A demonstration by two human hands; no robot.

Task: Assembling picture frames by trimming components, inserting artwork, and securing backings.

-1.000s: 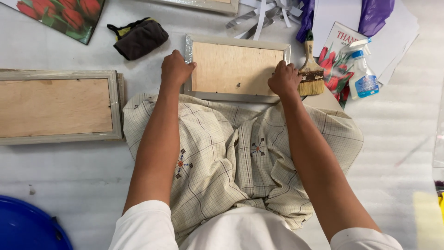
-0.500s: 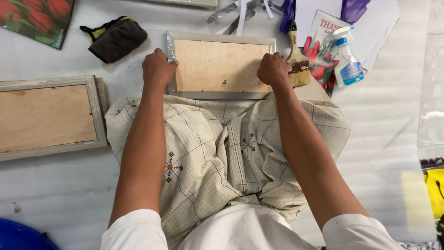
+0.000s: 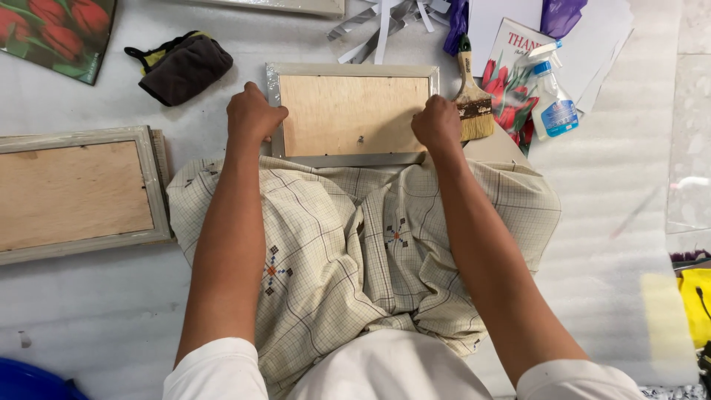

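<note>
Left hand [image 3: 253,115]: open white foam sheet [image 3: 200,122] to its outer side, up to the dark cloth pouch [image 3: 180,67]. Right hand [image 3: 438,122]: hemmed in, wooden-handled paintbrush [image 3: 469,96] just beside it, clear spray bottle [image 3: 552,104] farther right. Cut grey strips [image 3: 381,22] crowd the far edge.

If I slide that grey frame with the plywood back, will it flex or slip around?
Probably stiff: the framed panel has a flat plywood back in a solid grey border. It may slide easily on the smooth white sheet. The left hand and right hand steady both sides.
</note>
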